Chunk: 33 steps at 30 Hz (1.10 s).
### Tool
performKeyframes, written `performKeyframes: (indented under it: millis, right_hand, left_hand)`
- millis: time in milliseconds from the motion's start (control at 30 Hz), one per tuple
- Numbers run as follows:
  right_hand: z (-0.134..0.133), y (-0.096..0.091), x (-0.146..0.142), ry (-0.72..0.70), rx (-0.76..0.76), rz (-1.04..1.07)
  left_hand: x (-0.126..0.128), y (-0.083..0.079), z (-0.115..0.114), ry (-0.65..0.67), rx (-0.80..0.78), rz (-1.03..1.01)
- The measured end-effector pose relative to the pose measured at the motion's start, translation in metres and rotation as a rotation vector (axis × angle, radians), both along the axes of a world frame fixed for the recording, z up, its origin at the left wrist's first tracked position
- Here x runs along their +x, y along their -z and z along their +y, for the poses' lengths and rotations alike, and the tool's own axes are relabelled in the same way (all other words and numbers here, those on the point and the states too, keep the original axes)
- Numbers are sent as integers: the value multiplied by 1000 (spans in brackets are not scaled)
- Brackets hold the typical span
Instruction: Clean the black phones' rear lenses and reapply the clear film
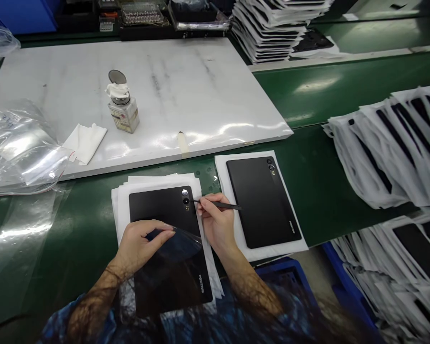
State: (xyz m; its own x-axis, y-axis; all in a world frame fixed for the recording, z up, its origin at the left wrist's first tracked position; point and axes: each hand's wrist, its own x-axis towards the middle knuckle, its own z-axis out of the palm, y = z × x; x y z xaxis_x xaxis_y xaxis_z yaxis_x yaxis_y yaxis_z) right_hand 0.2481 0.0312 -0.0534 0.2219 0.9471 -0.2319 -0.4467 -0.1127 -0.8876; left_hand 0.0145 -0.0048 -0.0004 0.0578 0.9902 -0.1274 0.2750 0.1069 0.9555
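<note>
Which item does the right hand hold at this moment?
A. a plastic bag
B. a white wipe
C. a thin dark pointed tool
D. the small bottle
C: the right hand pinches a thin dark tool, its tip aimed at the camera area of the near tablet.

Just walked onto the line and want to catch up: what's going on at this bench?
A person's left hand lifts a clear film off a black tablet lying on white sheets. The right hand holds a thin tool by its camera. A second tablet lies alongside.
</note>
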Motion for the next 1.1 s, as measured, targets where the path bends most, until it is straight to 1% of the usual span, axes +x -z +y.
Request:
performKeyframes:
  millis: [100,267,533,733,933,1033,1100]
  right_hand:
    - [7,6,-6,9,-34,29]
    - [3,10,-5,25,-63,59]
    - [5,11,-8,46,-70,80]
    - [4,12,-6,38,-45,39]
    - [4,18,-4,4,35,-85]
    - [3,23,4,-13,125,-201]
    - [2,26,14,-12,214,-313]
  left_hand:
    - [1,-2,2,-1,33,2]
    - [2,0,2,-5,87,-19]
    - [3,-1,3,-3,149,-31]
    - [3,-1,3,-3,158,-27]
    - [3,0,2,-19,158,-26]
    - [2,0,2,-16,159,-23]
    - [1,-1,3,-6,156,-20]
